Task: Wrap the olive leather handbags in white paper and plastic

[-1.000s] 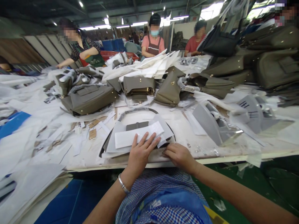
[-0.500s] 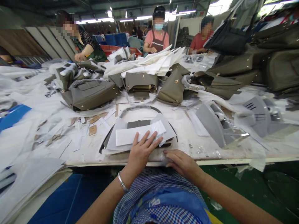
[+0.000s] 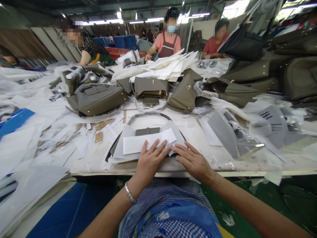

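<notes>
In front of me on the table lies an olive-grey handbag [image 3: 148,131], mostly covered by white wrapping sheets, its handle arching away from me. A folded white foam strip [image 3: 133,144] rests across it, with a small clear plastic packet [image 3: 168,135] on the strip's right end. My left hand [image 3: 151,162] lies flat over the strip and the wrapped bag, fingers spread. My right hand [image 3: 194,162] is laid on the bag's lower right edge, fingers stretched out, its fingertips close to those of my left hand. Neither hand grips anything.
Several olive handbags [image 3: 99,99] lie beyond, with a stack of white sheets [image 3: 158,67] behind them. Grey-wrapped pieces [image 3: 226,132] stand to the right. Paper scraps and brown tags [image 3: 99,137] litter the left. Co-workers [image 3: 168,43] are across the table.
My right hand has moved up from the table's front edge onto the bag's right side, its fingers straightening; the crumpled clear plastic by it no longer shows. My left hand stays in place.
</notes>
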Demonstrator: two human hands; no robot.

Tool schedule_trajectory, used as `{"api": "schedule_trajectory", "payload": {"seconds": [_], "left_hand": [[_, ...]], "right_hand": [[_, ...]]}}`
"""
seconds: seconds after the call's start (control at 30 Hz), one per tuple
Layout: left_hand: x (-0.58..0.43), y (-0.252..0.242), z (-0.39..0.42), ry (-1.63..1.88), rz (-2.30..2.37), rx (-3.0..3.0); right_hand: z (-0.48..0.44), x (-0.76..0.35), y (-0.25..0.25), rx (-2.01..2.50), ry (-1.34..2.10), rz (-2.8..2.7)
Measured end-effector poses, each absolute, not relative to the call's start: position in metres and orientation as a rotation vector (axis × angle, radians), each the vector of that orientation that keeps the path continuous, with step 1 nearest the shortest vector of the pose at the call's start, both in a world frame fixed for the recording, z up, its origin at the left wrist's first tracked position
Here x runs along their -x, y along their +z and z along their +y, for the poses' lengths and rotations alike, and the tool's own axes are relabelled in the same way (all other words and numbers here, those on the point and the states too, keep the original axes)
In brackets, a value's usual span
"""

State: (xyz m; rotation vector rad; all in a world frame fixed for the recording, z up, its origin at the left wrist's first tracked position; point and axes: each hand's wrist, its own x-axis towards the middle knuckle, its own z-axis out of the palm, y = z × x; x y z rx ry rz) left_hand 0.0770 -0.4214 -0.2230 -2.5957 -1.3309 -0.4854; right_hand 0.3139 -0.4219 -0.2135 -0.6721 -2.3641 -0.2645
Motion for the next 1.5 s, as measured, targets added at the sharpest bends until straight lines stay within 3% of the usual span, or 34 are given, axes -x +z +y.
{"api": "schedule_trajectory", "payload": {"seconds": [0.27,0.53,0.77,1.2,1.5], "left_hand": [[-0.081,-0.203,-0.427,-0.664,-1.465,2.761],[-0.106,-0.209,-0.421,-1.036,-1.666,2.447],[-0.100,-0.220,-0.420,-0.892,-1.487,2.434],[-0.098,-0.226,-0.420,-0.808,-1.372,2.411],[-0.101,-0.231,-0.420,-0.754,-1.379,2.396]], "right_hand": [[-0.417,-0.313,-0.227,0.665,-0.179,-2.322],[-0.417,-0.314,-0.230,0.647,-0.167,-2.299],[-0.424,-0.317,-0.231,0.610,-0.194,-2.340],[-0.443,-0.302,-0.250,0.767,0.371,-2.128],[-0.473,-0.291,-0.250,0.847,0.417,-2.006]]}}
